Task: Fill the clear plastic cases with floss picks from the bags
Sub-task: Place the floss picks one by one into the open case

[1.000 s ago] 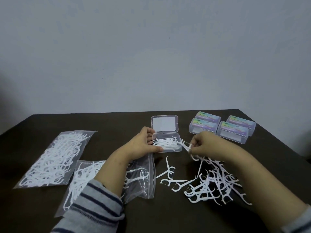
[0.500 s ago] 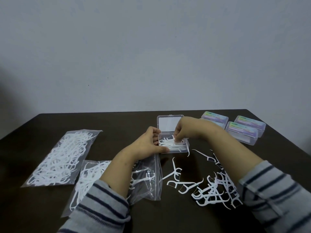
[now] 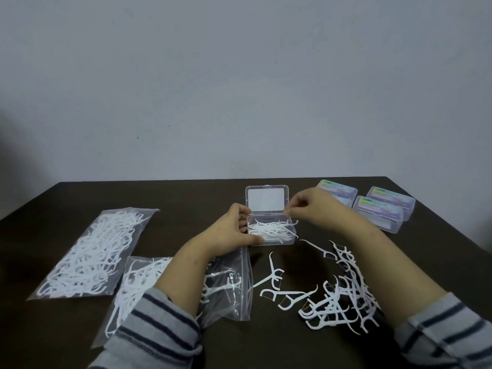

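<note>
Left hand (image 3: 234, 230) grips the open clear plastic case (image 3: 271, 231) of white floss picks; right hand (image 3: 310, 209), fingertips pinched together, hovers above its far right corner.

Grey sleeves (image 3: 159, 323), dark navy stripes

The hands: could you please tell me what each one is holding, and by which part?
The left hand grips the open case by its left end. Whether the right hand pinches anything cannot be told.

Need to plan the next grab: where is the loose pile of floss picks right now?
In the head view, the loose pile of floss picks lies on the table right of centre, in front of the open case.
</note>
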